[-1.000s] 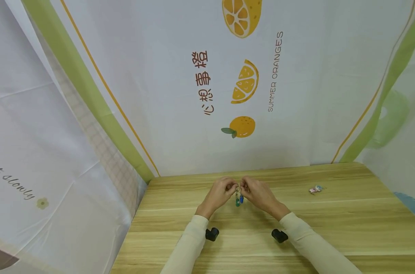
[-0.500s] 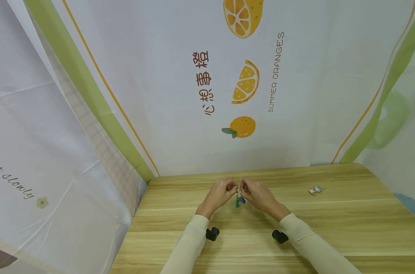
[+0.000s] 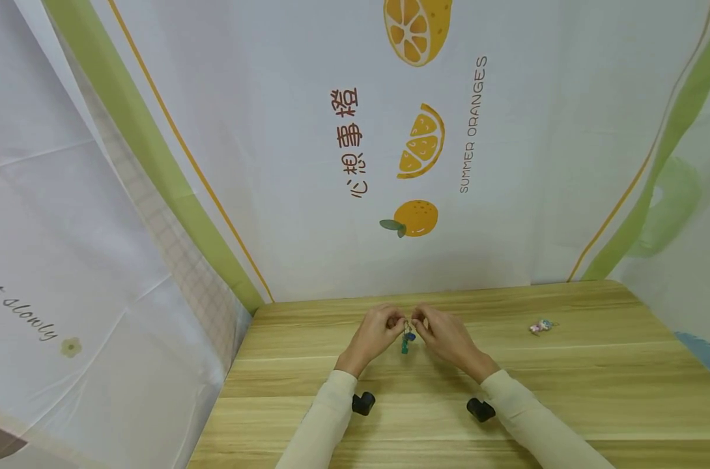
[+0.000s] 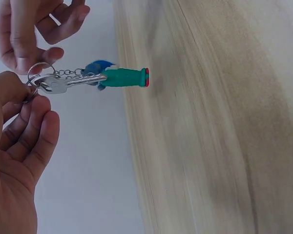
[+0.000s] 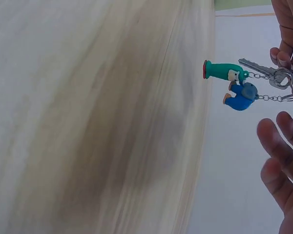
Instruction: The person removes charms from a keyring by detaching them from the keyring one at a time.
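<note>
My left hand [image 3: 374, 333] pinches a metal key ring [image 4: 38, 72] between thumb and fingertips, above the table. From it hang a silver key [image 4: 63, 84] and, on a short chain, a green figure [image 4: 122, 77] with a red-edged base. A blue figure [image 5: 241, 96] dangles beside the green one on its own chain and ring. Close by on the right, my right hand [image 3: 445, 333] has its fingers loosely bent and parted; in the right wrist view its fingertips [image 5: 269, 134] stand apart from the ring. Part of the left hand is cut off in that view.
A small pink and blue figure keychain [image 3: 540, 326] lies on the wooden table [image 3: 589, 371] to the right. White cloth printed with oranges [image 3: 416, 218] hangs behind the table's back edge. Black devices [image 3: 363, 403] sit under the wrists.
My right fingertips have come away from the ring and moved slightly right. The blue figure has swung left against the green one. My left hand has barely moved.
</note>
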A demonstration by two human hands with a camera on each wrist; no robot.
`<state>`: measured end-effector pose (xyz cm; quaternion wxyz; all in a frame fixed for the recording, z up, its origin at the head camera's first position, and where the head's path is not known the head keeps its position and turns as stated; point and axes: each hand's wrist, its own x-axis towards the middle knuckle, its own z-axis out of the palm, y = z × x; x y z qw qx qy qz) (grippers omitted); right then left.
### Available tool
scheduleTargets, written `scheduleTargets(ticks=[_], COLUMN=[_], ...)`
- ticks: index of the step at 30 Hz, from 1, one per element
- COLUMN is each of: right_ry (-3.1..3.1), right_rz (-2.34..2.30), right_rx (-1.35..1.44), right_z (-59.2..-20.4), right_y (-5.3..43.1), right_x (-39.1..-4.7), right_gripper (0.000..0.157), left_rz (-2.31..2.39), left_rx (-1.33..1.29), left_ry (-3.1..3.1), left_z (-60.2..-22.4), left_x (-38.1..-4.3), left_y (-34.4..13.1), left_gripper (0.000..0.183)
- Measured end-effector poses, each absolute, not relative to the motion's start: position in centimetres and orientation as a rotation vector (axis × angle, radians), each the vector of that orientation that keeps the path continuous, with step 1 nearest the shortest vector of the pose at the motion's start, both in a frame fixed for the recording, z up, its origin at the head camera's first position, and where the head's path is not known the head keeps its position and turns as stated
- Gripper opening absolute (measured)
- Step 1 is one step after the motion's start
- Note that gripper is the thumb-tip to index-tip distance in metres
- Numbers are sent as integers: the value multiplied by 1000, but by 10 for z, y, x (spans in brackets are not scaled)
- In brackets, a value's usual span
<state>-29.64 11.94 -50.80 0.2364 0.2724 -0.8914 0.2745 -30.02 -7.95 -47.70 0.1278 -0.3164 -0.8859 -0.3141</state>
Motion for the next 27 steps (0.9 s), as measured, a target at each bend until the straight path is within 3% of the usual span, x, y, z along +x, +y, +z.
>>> scheduleTargets(ticks=[27], right_ry=[-2373], right_rz=[758], right_rx=[763], right_z=[-508], right_y=[114], right_x=[-293], right_gripper=[11], left_rz=[-890], left_rx=[-873], left_ry=[-2557], left_z=[-478], left_x=[-297], left_y=[-73], left_gripper=[7])
